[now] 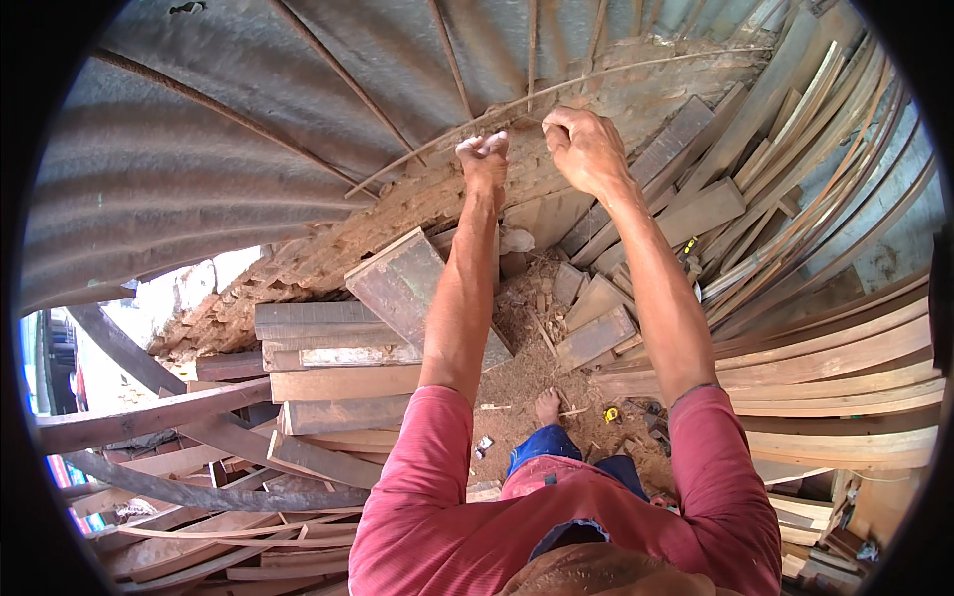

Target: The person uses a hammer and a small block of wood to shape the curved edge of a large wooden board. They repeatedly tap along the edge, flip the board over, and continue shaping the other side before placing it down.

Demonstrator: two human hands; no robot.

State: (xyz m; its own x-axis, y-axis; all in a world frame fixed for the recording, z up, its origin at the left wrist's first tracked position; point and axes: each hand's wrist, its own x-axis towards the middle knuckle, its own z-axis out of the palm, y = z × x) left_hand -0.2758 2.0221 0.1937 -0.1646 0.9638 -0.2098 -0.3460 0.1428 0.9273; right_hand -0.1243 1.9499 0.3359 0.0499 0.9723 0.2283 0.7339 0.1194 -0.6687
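Observation:
Both my arms reach out ahead toward the brick wall (417,194). My left hand (484,162) is closed with its fingers curled, just below a thin metal rod (517,103) that runs along the wall's top. To its right and slightly higher, my right hand (586,149) is also closed, knuckles up, with a gap between the two hands. Whatever either hand may hold is hidden or too small to make out. Whether they touch the rod or the wall I cannot tell.
Corrugated sheeting (238,139) with metal rods slopes overhead. Timber blocks (338,328) are stacked at left, and long planks (825,368) line the right. A wide board (397,283) leans below my left forearm. On the sawdust-strewn floor (527,372) lies a yellow tape measure (610,414) near my bare foot.

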